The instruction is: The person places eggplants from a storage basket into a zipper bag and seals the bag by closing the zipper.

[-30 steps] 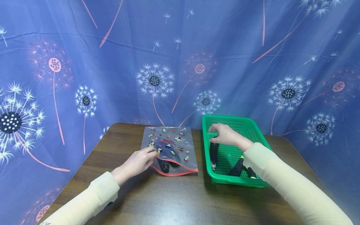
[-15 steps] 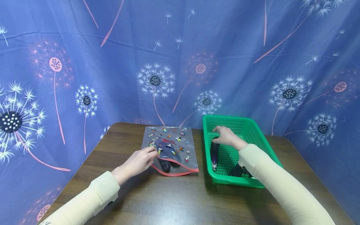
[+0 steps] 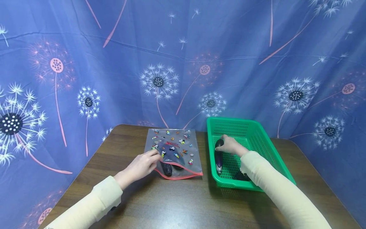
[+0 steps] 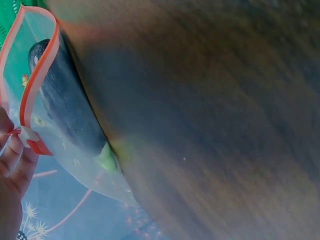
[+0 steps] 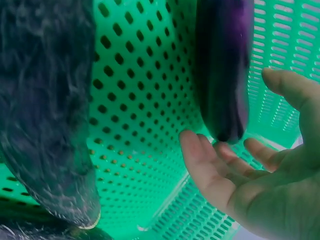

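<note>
My left hand (image 3: 144, 163) pinches the red zip edge of a clear zip bag (image 3: 197, 152) with cartoon prints, lying on the table. The bag's mouth gapes toward me. Inside lies a long dark vegetable (image 4: 75, 105) with a pale green stem end. My right hand (image 3: 233, 145) is inside the green basket at the far end of a purple eggplant (image 5: 225, 65). Its thumb and fingers (image 5: 200, 155) are spread to either side of that end. Also in the basket is a dark, rough-skinned vegetable (image 5: 45, 100), partly hidden by the right sleeve in the head view.
The green perforated basket (image 3: 211, 127) stands right of the bag, its raised rim around the vegetables. Both rest on a brown wooden table (image 3: 171, 203). A blue curtain (image 3: 120, 79) with dandelion prints hangs behind the table.
My right hand has lowered toward the far end of the eggplant, and the right forearm has swung inward. The left hand and the bag have stayed in place.
</note>
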A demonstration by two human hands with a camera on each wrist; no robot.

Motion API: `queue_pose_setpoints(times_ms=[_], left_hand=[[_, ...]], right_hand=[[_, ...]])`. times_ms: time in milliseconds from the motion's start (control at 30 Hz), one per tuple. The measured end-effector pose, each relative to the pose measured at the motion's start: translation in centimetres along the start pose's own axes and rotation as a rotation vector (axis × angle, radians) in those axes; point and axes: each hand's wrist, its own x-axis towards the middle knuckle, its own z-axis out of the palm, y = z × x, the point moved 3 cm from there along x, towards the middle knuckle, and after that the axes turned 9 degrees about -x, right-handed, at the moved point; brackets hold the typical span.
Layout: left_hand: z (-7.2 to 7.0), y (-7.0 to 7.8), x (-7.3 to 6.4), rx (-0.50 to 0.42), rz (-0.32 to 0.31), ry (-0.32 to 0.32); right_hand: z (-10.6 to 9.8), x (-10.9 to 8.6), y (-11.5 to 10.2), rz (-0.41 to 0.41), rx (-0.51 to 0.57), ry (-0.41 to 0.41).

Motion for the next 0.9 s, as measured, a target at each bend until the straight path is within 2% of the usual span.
queue_pose_setpoints(times_ms=[267,633,900], left_hand=[[0.2,0.0,-0.3,-0.015,-0.035,0.034],[0.3,0.1,-0.6,-0.062,-0.225,0.054],[0.6,-0.4,-0.9,-0.127,-0.313,0.069]], right_hand=[[0.8,-0.2,0.0,0.011,0.018,-0.004],[1.4,-0.1,0.5,0.054,0.063,-0.044],[1.5,-0.3,0.6,0.045,0.092,-0.1]])
